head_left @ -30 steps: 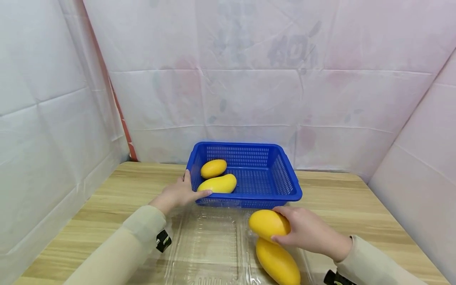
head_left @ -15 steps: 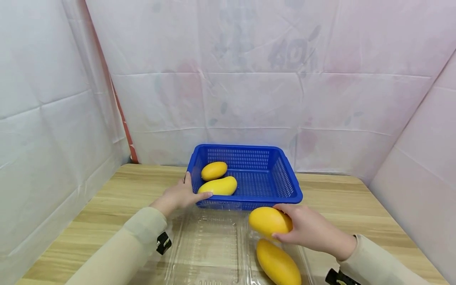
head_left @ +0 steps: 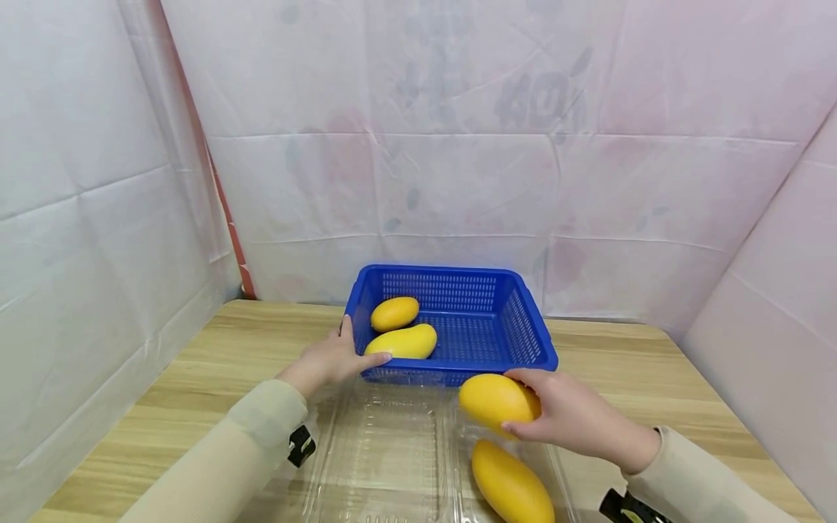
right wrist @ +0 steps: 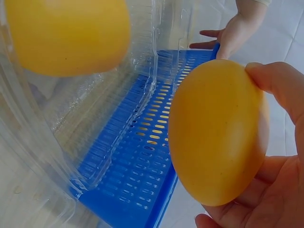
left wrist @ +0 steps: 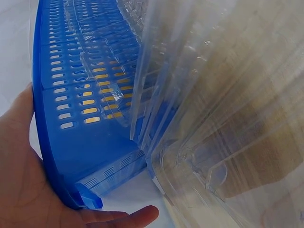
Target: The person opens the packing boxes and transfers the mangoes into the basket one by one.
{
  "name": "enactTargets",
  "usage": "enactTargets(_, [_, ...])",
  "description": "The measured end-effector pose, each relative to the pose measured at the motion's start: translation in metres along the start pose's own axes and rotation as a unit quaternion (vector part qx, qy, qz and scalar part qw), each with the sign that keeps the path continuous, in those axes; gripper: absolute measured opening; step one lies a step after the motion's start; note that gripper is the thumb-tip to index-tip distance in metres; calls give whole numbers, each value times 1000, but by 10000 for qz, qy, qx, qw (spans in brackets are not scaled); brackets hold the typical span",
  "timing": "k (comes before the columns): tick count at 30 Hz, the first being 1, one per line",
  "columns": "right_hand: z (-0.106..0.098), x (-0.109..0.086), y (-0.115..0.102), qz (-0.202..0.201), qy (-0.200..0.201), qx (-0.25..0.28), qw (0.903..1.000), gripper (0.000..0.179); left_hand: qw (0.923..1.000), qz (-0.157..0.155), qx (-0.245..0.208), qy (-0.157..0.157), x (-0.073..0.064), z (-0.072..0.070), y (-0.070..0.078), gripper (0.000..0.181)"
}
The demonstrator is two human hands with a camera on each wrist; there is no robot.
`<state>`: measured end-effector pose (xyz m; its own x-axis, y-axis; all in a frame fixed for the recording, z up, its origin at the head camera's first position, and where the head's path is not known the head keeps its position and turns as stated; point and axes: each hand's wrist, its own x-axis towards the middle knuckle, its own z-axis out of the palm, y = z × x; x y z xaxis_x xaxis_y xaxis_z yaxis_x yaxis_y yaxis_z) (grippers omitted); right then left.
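Note:
My right hand (head_left: 578, 414) grips a yellow-orange mango (head_left: 495, 402) between thumb and fingers, just in front of the blue plastic basket (head_left: 500, 363). Below it, a second mango (head_left: 511, 483) lies in the right part of a clear plastic clamshell container (head_left: 392, 436). My left hand (head_left: 331, 357) rests at the basket's front-left corner, its thumb along the front rim and its fingers straight beside the left wall. Inside the basket, at the left, are an orange-yellow mango (head_left: 395, 314) and a brighter yellow one (head_left: 403, 341). In the right wrist view, the gripped mango (right wrist: 218, 133) hangs beside the basket wall.
The basket stands toward the back of a wooden table (head_left: 242, 349), with the clamshell right before it. White patterned sheets (head_left: 458, 181) close off the back and both sides. Through the basket's slots, yellow shows in the left wrist view.
The right hand has lifted its mango up off the lower one and slightly toward the basket, so a gap now shows between the two. The left hand stays at the basket corner.

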<state>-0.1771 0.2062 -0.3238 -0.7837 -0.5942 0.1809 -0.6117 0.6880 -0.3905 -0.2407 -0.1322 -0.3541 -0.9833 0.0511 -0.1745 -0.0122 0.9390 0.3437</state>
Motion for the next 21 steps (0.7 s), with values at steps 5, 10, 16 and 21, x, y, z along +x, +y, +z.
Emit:
enactTargets(5, [-1, 2, 2, -30, 47, 3, 10000, 58, 10000, -12, -73, -14, 1, 0, 0, 126])
enactTargets(10, [-3, 3, 4, -23, 94, 41, 9999, 57, 10000, -12, -87, -10, 2, 1, 0, 129])
enactTargets(16, [-5, 4, 6, 76, 47, 48, 9999, 57, 10000, -16, -21, -22, 3, 0, 1, 124])
enactTargets(21, [-7, 6, 7, 162, 48, 46, 9998, 57, 10000, -23, 16, -27, 2, 0, 0, 122])
